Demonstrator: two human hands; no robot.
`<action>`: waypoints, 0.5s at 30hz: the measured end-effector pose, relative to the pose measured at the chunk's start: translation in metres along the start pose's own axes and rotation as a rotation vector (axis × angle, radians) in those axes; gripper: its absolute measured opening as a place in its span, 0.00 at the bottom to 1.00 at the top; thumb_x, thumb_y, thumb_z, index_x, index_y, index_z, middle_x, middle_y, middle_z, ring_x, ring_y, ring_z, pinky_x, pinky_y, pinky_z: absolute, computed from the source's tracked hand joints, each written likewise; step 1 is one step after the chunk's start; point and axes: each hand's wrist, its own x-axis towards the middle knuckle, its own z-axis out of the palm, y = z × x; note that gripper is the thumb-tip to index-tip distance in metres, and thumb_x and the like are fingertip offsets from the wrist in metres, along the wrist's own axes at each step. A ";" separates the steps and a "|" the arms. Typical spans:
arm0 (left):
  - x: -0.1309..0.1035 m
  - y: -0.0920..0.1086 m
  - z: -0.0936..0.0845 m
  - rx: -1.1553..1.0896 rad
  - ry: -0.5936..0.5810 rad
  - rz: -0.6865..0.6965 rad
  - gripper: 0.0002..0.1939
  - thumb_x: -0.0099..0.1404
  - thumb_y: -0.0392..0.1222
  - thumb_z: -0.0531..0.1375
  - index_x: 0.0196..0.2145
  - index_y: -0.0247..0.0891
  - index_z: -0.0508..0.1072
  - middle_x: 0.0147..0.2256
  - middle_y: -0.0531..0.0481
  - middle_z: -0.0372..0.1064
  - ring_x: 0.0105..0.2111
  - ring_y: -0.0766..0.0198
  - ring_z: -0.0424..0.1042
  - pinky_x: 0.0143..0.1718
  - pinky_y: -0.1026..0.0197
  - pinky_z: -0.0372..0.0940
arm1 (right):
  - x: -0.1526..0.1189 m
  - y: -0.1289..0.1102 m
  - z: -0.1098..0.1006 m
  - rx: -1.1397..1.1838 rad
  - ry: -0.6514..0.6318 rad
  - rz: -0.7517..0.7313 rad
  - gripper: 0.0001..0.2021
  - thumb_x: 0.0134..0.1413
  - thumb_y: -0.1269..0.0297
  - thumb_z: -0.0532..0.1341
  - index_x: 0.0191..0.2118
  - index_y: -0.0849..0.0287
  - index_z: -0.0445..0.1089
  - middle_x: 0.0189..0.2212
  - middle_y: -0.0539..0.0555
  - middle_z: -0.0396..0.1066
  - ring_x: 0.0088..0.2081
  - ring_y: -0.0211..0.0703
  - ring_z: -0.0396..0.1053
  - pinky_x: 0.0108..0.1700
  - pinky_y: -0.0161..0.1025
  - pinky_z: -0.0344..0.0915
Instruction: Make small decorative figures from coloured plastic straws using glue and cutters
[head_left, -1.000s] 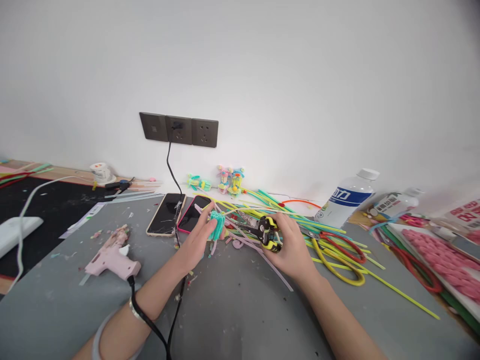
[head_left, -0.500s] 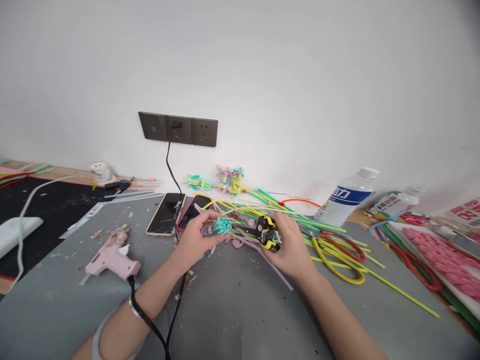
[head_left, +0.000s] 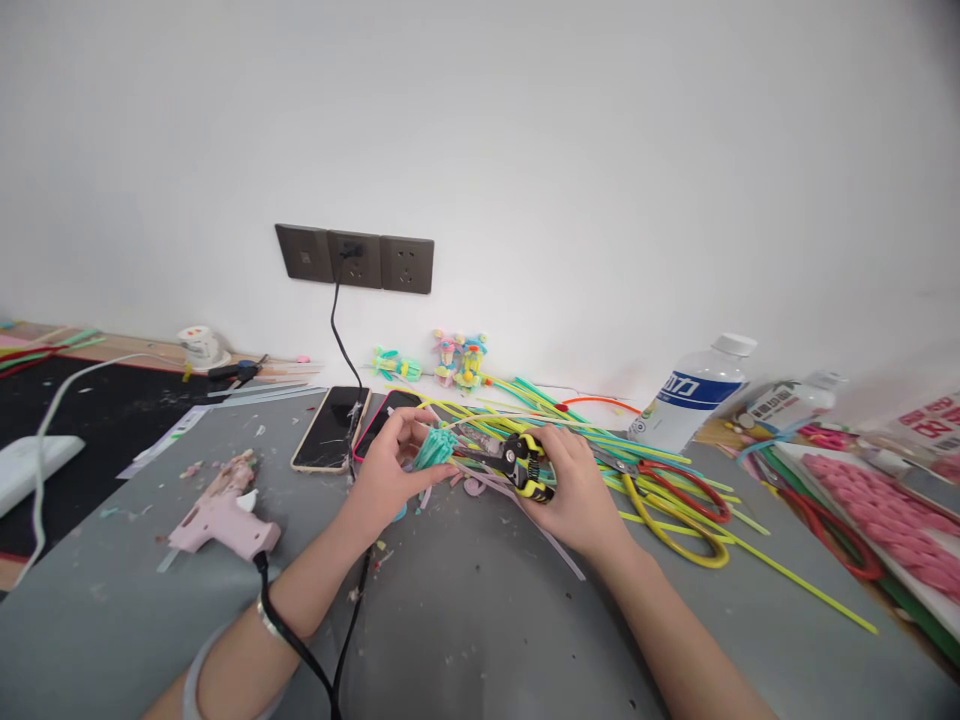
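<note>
A small bundle of teal fuzzy stems [head_left: 435, 448] is pinched in my left hand [head_left: 391, 468], its cut ends facing up and right. My right hand [head_left: 576, 490] grips black and yellow pliers [head_left: 517, 462], whose dark jaws point left and end close beside the bundle. Whether the jaws touch it I cannot tell. Behind and right of my hands lie loose yellow, green and teal stems [head_left: 675, 475]. Lilac stems [head_left: 559, 555] pass under the pliers.
A pink glue gun [head_left: 229, 520] lies at left, its black cable crossing my left forearm. Two phones [head_left: 330, 430] rest behind my left hand. Scissors with red and yellow handles [head_left: 675, 520] and a bottle [head_left: 690, 395] are at right. Small stem figures [head_left: 459, 360] stand by the wall.
The teal bundle has tilted in my left hand, showing more of its side. My right hand and the pliers have shifted slightly left, and the plier handles look a little wider apart.
</note>
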 end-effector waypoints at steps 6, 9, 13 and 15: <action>-0.001 -0.005 -0.001 0.121 0.041 0.031 0.19 0.51 0.44 0.71 0.39 0.40 0.72 0.34 0.50 0.71 0.36 0.58 0.70 0.38 0.60 0.63 | 0.000 -0.002 0.001 0.003 -0.026 -0.003 0.18 0.45 0.67 0.61 0.45 0.55 0.61 0.38 0.58 0.69 0.38 0.55 0.65 0.39 0.46 0.61; -0.001 -0.008 -0.002 0.174 0.022 0.063 0.16 0.53 0.43 0.70 0.38 0.39 0.72 0.36 0.50 0.72 0.36 0.58 0.70 0.38 0.60 0.62 | 0.000 -0.003 0.002 0.006 -0.042 -0.003 0.17 0.45 0.66 0.61 0.44 0.56 0.60 0.39 0.59 0.69 0.38 0.55 0.65 0.40 0.47 0.60; -0.002 -0.007 -0.001 0.223 0.025 0.103 0.14 0.54 0.42 0.69 0.36 0.39 0.70 0.35 0.51 0.70 0.35 0.61 0.68 0.36 0.62 0.61 | 0.000 -0.005 0.003 -0.009 -0.060 -0.014 0.17 0.45 0.67 0.61 0.43 0.55 0.60 0.37 0.58 0.68 0.38 0.55 0.64 0.40 0.47 0.60; -0.002 -0.006 -0.001 0.230 0.038 0.109 0.14 0.55 0.42 0.68 0.35 0.39 0.69 0.35 0.52 0.70 0.34 0.61 0.67 0.35 0.62 0.60 | 0.000 -0.007 0.003 -0.023 -0.070 -0.015 0.17 0.44 0.67 0.61 0.43 0.55 0.60 0.37 0.57 0.68 0.38 0.55 0.64 0.40 0.47 0.60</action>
